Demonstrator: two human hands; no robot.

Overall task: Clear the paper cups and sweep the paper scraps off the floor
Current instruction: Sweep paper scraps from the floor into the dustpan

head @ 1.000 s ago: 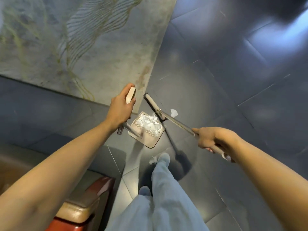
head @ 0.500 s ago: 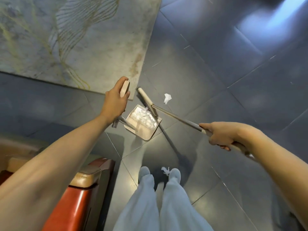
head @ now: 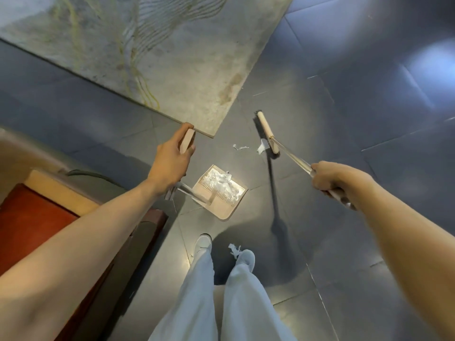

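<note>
Left hand (head: 172,163): curled round dustpan (head: 225,212) handle.
Right hand (head: 330,178): gripping broom (head: 267,131) pole.
Scraps (head: 261,148): beyond dustpan, beside broom head; more inside dustpan.

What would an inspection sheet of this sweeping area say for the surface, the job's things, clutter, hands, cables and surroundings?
Surface: dark glossy tiled floor, pale rug at the far side.
Job's things: dustpan holds white paper scraps; broom head beside two loose scraps; one more scrap between the shoes; paper cups, nothing seen.
Clutter: nothing seen beyond the scraps.
Hands: left hand grips the dustpan handle; right hand grips the broom handle.
Cables: a dark cord, perhaps a cable, by the red seat.
Surroundings: the red seat stands at the left.
</note>
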